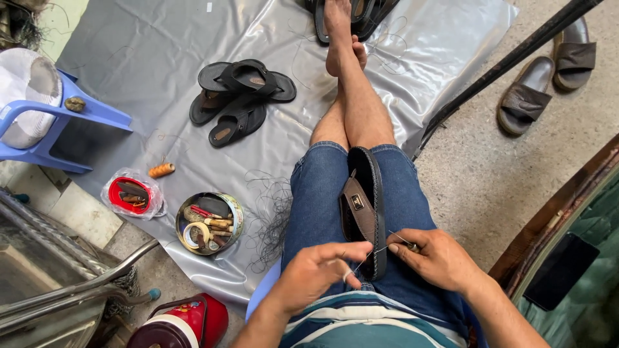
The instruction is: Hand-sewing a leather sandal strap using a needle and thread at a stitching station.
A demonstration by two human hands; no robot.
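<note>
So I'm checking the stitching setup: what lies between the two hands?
In the head view, the black sandal stands on edge on the lap between the left hand and right hand, with a thin thread running across its sole edge.

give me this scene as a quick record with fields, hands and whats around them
left hand: pinches thread at the sandal's edge
right hand: grips a thin metal tool
sandal: dark, brown strap, clamped on edge between the thighs
round tin: holds tools, on the grey sheet
sandal pile: black, farther out on the sheet
</note>
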